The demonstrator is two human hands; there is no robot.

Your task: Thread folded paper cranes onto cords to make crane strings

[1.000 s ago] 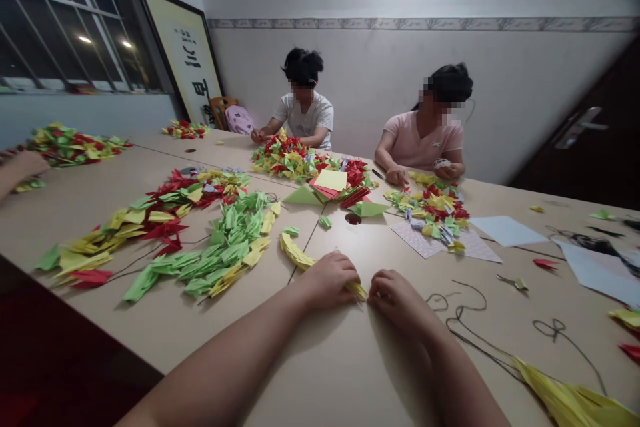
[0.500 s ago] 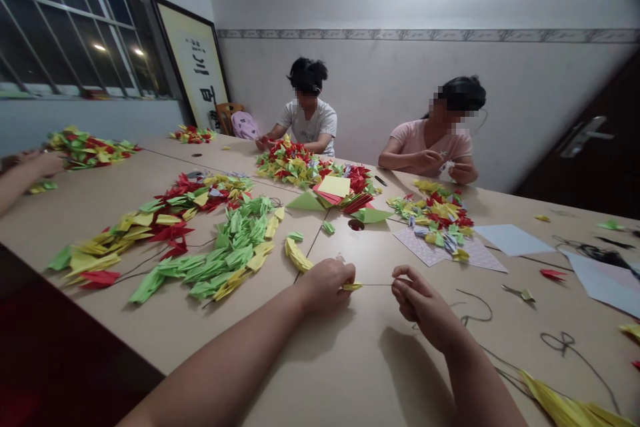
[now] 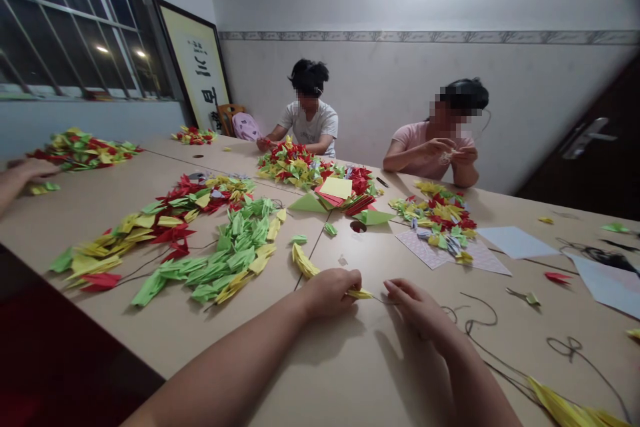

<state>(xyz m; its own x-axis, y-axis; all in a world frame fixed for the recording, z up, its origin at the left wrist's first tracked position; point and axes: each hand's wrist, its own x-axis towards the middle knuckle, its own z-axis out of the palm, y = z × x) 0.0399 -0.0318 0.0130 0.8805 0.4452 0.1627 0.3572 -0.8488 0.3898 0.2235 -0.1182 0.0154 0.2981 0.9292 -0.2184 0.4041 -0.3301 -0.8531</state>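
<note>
My left hand (image 3: 333, 293) is closed around a strand of yellow folded paper pieces (image 3: 303, 260). The strand curves out behind the hand, and a yellow tip shows past the fingers. From this tip a thin dark cord (image 3: 383, 300) runs slack towards my right hand (image 3: 413, 303). The right hand is low over the table, its fingers stretched forward and slightly apart. The cord passes behind or under it; where they touch is hidden. Left of my hands lies a string of green folded pieces (image 3: 220, 263) edged with yellow ones.
Loose cord (image 3: 483, 330) and yellow folded paper (image 3: 565, 407) lie at the right front. Scissors (image 3: 524, 297) sit beyond them. Mixed paper heaps (image 3: 290, 163) and square sheets (image 3: 336, 188) are further back. Two people sit opposite; another person's hand (image 3: 37, 169) works at far left.
My right hand has loosened its pinch and lowered, and the cord has gone from taut to slack. The left hand has shifted slightly towards me and right, still gripping the yellow strand.
</note>
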